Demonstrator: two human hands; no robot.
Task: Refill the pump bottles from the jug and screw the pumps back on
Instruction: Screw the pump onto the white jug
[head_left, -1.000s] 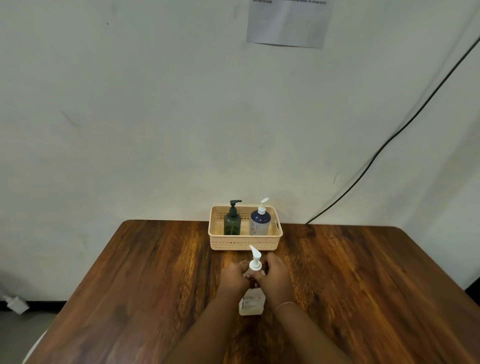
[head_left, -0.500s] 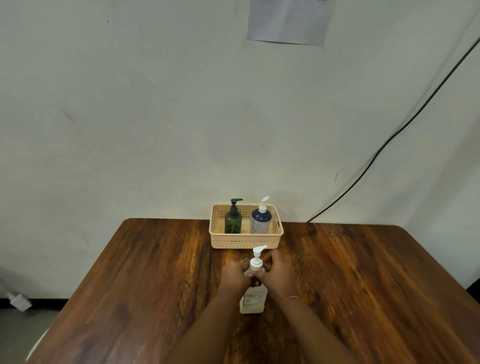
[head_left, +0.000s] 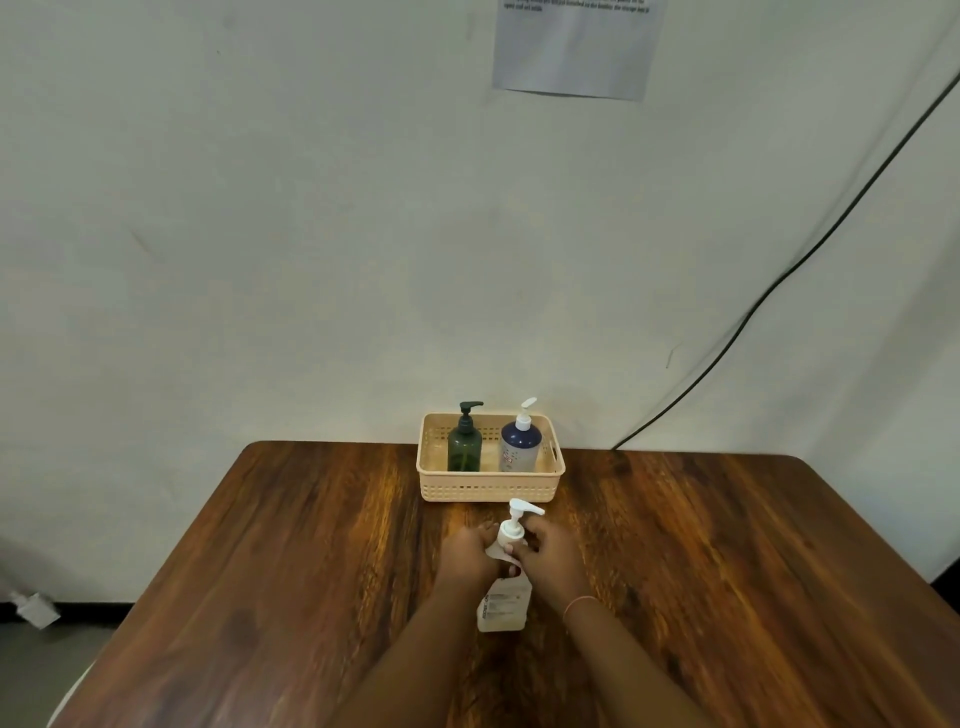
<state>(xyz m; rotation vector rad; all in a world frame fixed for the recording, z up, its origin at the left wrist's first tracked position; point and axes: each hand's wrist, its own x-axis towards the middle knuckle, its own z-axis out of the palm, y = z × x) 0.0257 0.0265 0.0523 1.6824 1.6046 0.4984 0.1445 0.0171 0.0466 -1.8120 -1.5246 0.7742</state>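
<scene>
Head view is showing the left hand (head_left: 467, 558) gripping the shoulder of the white pump bottle (head_left: 505, 605) standing on the surface (head_left: 311, 545), the right hand (head_left: 553, 564) seemingly pinching its pump collar (head_left: 511, 535), sensible holds for light, stiff, probably slippery plastic.

White paper sheet (head_left: 576, 49): top cut off by frame edge, print unreadable. Clear plastic pump bottle (head_left: 506, 605): shoulder hidden behind left hand (head_left: 467, 558) and right hand (head_left: 553, 561); label text too small.
</scene>
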